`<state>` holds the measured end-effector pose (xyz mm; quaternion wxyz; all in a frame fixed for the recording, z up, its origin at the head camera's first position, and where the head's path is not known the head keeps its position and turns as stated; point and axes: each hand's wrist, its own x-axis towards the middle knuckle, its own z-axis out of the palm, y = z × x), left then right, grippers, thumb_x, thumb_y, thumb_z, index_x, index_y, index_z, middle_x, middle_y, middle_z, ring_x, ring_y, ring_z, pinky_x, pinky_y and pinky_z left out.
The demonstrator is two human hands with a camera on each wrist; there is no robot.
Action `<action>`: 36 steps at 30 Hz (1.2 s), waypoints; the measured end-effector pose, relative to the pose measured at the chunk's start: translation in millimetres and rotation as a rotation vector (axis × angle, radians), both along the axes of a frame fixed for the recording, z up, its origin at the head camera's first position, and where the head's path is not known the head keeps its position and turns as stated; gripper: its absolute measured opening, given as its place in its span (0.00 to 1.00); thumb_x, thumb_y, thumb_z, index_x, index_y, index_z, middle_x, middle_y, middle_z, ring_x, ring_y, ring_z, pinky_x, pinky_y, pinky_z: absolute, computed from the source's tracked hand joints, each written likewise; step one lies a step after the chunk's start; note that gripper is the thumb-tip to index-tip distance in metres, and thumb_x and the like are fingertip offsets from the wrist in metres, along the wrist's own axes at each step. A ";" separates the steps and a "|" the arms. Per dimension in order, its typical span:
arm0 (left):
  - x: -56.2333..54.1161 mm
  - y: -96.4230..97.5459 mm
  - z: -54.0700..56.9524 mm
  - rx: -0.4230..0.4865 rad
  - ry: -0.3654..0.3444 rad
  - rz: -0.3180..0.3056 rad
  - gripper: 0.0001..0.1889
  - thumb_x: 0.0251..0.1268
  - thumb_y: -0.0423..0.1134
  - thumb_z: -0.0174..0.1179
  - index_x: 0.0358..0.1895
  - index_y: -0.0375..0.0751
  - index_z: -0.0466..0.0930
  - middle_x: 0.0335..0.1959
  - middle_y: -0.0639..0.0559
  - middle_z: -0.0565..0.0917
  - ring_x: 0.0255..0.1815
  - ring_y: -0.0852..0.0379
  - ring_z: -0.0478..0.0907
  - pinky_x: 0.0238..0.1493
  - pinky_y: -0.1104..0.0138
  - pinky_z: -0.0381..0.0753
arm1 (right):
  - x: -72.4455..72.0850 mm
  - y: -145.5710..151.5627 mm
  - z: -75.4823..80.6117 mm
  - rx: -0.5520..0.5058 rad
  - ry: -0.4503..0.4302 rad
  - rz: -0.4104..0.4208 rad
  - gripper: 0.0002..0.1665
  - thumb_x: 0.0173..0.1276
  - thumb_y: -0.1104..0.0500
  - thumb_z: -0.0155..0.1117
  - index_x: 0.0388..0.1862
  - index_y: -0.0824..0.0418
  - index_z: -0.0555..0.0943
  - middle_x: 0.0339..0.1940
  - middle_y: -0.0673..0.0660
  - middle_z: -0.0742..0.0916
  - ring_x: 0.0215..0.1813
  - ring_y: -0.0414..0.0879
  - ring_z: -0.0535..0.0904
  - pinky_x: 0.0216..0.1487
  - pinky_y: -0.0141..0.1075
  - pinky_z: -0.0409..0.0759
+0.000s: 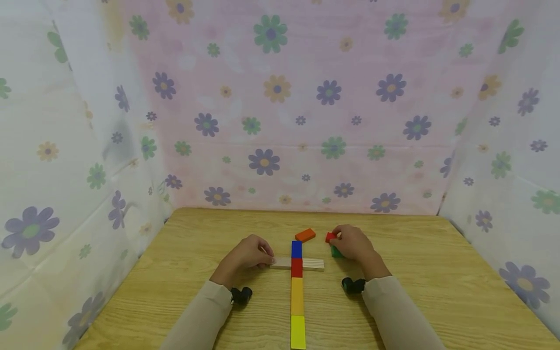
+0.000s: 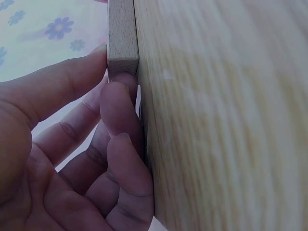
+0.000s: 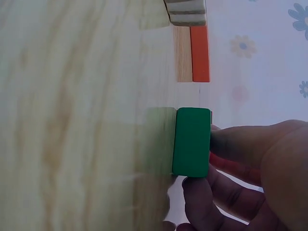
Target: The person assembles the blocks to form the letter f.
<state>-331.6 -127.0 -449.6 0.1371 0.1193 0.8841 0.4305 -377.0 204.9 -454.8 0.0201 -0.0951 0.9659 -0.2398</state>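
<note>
My left hand (image 1: 250, 253) pinches the left end of a plain wooden strip (image 1: 313, 264), thumb along its top face in the left wrist view, where the strip's end (image 2: 122, 65) is close up. My right hand (image 1: 355, 243) holds a small red block (image 1: 330, 237) between thumb and fingers. Close under that hand a green block (image 1: 336, 252) stands on the table; the right wrist view shows the green block (image 3: 192, 142) in front, mostly covering the red one. A line of blocks crosses the strip: blue (image 1: 296, 249), red (image 1: 297, 268), orange-yellow (image 1: 297, 296) and yellow (image 1: 298, 332).
An orange-red block (image 1: 305, 235) lies at an angle just behind the blue one. The wood-grain table (image 1: 175, 311) is enclosed by flower-patterned cloth (image 1: 297, 107) at the back and both sides. Black wrist devices (image 1: 241, 295) sit under both forearms.
</note>
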 end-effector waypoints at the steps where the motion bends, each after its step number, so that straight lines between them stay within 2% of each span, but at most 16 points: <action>1: 0.3 0.3 0.2 0.002 0.002 -0.003 0.05 0.65 0.38 0.72 0.37 0.41 0.89 0.29 0.51 0.88 0.28 0.55 0.85 0.33 0.64 0.86 | 0.3 0.3 0.5 0.002 0.001 0.003 0.21 0.76 0.52 0.66 0.61 0.63 0.82 0.47 0.60 0.89 0.41 0.48 0.84 0.41 0.45 0.84; 12: 1.5 1.4 -1.5 0.010 -0.003 0.000 0.04 0.65 0.38 0.72 0.37 0.41 0.89 0.30 0.51 0.88 0.29 0.54 0.86 0.34 0.63 0.86 | -3.4 5.7 5.1 -0.043 -0.005 0.056 0.21 0.76 0.54 0.65 0.63 0.62 0.82 0.46 0.59 0.88 0.41 0.48 0.83 0.41 0.43 0.84; 23: 0.9 0.2 -2.8 0.000 -0.009 0.003 0.04 0.65 0.38 0.72 0.37 0.41 0.89 0.30 0.51 0.88 0.29 0.55 0.86 0.35 0.63 0.86 | -22.2 9.9 -1.3 -0.131 0.025 0.118 0.19 0.76 0.55 0.66 0.61 0.63 0.84 0.51 0.59 0.88 0.50 0.52 0.83 0.56 0.52 0.83; 29: -1.0 -0.7 -3.7 -0.001 -0.001 0.006 0.05 0.65 0.39 0.73 0.37 0.42 0.89 0.30 0.50 0.88 0.29 0.55 0.85 0.35 0.63 0.86 | -30.0 9.5 1.4 -0.168 0.012 0.089 0.20 0.77 0.56 0.65 0.62 0.64 0.83 0.53 0.60 0.88 0.54 0.54 0.83 0.58 0.52 0.83; 36: -0.6 0.1 -1.7 0.003 0.001 0.001 0.05 0.65 0.39 0.73 0.37 0.41 0.89 0.30 0.50 0.88 0.29 0.54 0.85 0.35 0.63 0.86 | -33.8 6.4 2.0 -0.159 -0.024 0.075 0.20 0.76 0.56 0.66 0.62 0.63 0.84 0.54 0.61 0.88 0.54 0.54 0.83 0.60 0.52 0.82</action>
